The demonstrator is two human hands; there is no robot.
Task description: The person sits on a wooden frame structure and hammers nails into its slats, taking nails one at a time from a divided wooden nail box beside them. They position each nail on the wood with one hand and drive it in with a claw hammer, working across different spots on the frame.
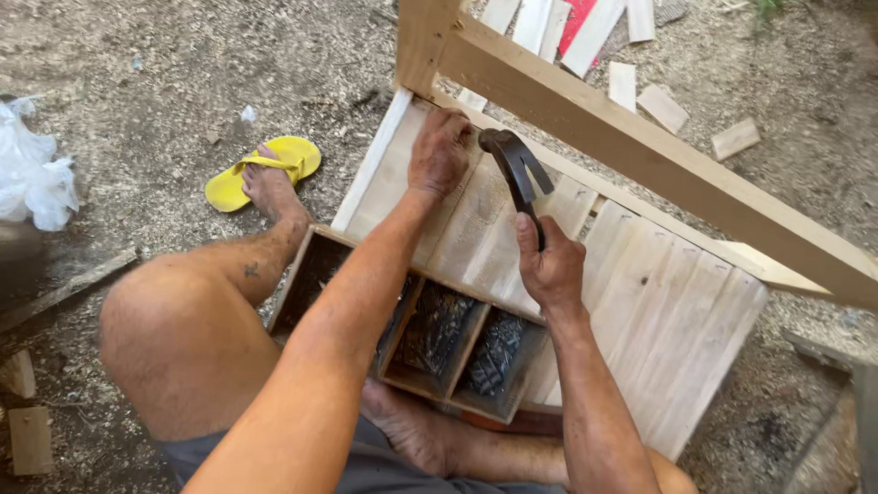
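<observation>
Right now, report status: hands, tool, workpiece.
Left hand pressed on slatted wooden panel. Right hand grips claw hammer, head raised. Nail tray near knees.

claw hammer (515, 167) | dark steel head, raised over pale wooden slats (640, 284) | slats side by side, flat

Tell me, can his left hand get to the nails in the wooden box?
Probably yes. The left hand rests flat on the wooden slats, holding nothing, and the nail box sits open-topped just under that forearm. Only his own arm crosses above it; he would have to pull the hand back.
</observation>
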